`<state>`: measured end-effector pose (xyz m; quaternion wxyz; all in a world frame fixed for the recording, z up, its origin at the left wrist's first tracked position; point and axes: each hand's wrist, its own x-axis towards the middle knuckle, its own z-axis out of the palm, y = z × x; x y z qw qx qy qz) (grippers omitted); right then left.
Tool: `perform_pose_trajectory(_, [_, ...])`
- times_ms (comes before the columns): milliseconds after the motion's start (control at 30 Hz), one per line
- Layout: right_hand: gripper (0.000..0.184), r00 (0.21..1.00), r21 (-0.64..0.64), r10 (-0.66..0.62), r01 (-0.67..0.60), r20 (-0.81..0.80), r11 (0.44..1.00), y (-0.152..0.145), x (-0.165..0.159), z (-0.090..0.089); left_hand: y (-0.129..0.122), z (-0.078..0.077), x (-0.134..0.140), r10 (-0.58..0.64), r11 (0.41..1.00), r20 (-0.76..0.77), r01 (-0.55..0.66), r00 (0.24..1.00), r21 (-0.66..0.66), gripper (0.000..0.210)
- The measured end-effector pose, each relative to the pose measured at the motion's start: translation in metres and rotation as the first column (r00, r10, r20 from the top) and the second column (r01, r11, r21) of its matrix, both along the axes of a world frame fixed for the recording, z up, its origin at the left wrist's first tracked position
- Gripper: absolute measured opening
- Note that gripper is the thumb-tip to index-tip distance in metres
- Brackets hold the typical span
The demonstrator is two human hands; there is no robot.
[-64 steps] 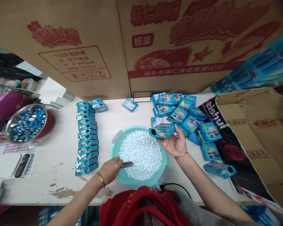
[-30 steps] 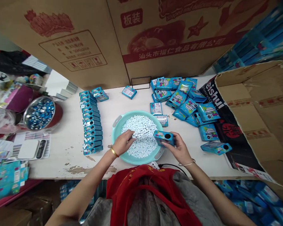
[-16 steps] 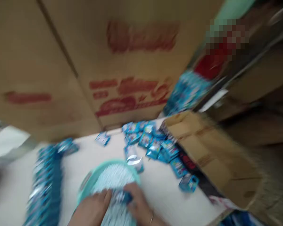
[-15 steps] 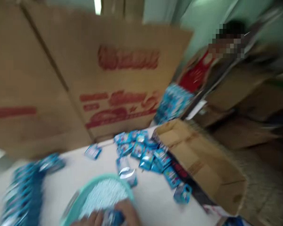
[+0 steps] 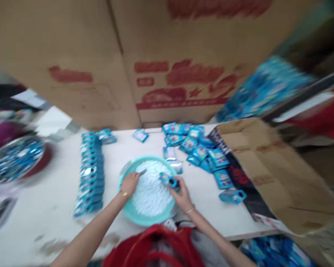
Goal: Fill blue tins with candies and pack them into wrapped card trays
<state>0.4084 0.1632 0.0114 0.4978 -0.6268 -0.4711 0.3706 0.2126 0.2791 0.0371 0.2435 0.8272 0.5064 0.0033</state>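
A round turquoise basin (image 5: 125,207) stands on the white table, filled with small pale-blue pellets (image 5: 151,196). Over its left side, my left hand (image 5: 130,183) is closed on a short, thin dark-grey tool (image 5: 142,172); blur hides its exact kind. At the basin's right side my right hand (image 5: 183,195) grips a small blue packet (image 5: 168,180) that hangs over the pellets. Just beyond the right rim lie one or two blue-and-silver packets (image 5: 171,154).
A row of blue packets (image 5: 90,170) stands on the left, near a bowl of blue pieces (image 5: 15,157). More packets (image 5: 200,152) are heaped beside an open cardboard box (image 5: 284,178) on the right. Tall printed cardboard (image 5: 180,85) walls off the back.
The view has swung down and left, bringing my forearms and the bowl into sight. My hands, close together at a blue packet before, are now apart; the dark tool shows in my left.
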Motion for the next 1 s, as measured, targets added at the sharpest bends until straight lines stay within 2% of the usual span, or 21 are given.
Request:
perform_pose_trajectory(67, [0.037, 1.000, -0.041, -0.017, 0.017, 0.002, 0.999, -0.007, 0.005, -0.007, -0.034, -0.026, -0.026, 0.035, 0.993, -0.088, -0.045, 0.995, -0.108, 0.025])
perform_pose_trajectory(100, [0.040, 0.999, -0.049, -0.037, 0.036, -0.004, 0.998, -0.008, 0.009, -0.009, -0.047, -0.037, -0.030, 0.030, 0.988, -0.108, -0.046, 0.994, -0.150, 0.025])
perform_pose_trajectory(200, [0.046, 0.996, -0.068, -0.081, 0.078, -0.039, 0.995, -0.006, 0.017, -0.007, -0.070, -0.063, -0.016, -0.021, 0.973, -0.079, 0.002, 0.997, -0.229, 0.030])
perform_pose_trajectory(267, [0.048, 0.994, -0.069, -0.097, 0.094, -0.043, 0.993, -0.005, 0.022, -0.003, -0.076, -0.071, -0.001, -0.047, 0.966, -0.033, 0.037, 0.998, -0.255, 0.033])
perform_pose_trajectory(367, [0.046, 0.995, -0.041, -0.103, 0.102, -0.011, 0.994, -0.004, 0.027, 0.001, -0.080, -0.068, 0.004, -0.066, 0.957, 0.054, 0.078, 0.996, -0.278, 0.038])
perform_pose_trajectory(433, [0.044, 0.995, -0.010, -0.100, 0.100, 0.016, 0.995, -0.004, 0.030, 0.002, -0.078, -0.057, -0.004, -0.077, 0.952, 0.116, 0.107, 0.990, -0.286, 0.037])
perform_pose_trajectory(500, [0.041, 0.994, 0.019, -0.089, 0.088, 0.058, 0.996, -0.004, 0.032, 0.003, -0.075, -0.039, -0.016, -0.090, 0.947, 0.168, 0.136, 0.982, -0.289, 0.033])
perform_pose_trajectory(633, [0.034, 0.981, 0.079, -0.022, 0.007, 0.192, 0.997, -0.005, 0.032, 0.005, -0.062, 0.010, -0.035, -0.170, 0.957, 0.310, 0.232, 0.935, -0.176, 0.028])
perform_pose_trajectory(700, [0.032, 0.962, 0.119, 0.028, -0.062, 0.271, 0.991, -0.003, 0.028, 0.005, -0.054, 0.037, -0.037, -0.226, 0.956, 0.330, 0.274, 0.916, -0.105, 0.027])
perform_pose_trajectory(800, [0.035, 0.925, 0.162, 0.094, -0.164, 0.368, 0.973, 0.000, 0.020, 0.004, -0.043, 0.075, -0.030, -0.313, 0.938, 0.223, 0.337, 0.923, -0.080, 0.025])
perform_pose_trajectory(900, [0.042, 0.894, 0.196, 0.141, -0.243, 0.425, 0.950, 0.002, 0.012, 0.005, -0.035, 0.105, -0.013, -0.395, 0.914, -0.015, 0.392, 0.918, -0.102, 0.024])
perform_pose_trajectory(1000, [0.044, 0.869, 0.225, 0.169, -0.301, 0.465, 0.927, 0.003, 0.006, 0.007, -0.035, 0.130, 0.010, -0.432, 0.902, -0.262, 0.416, 0.863, -0.118, 0.033])
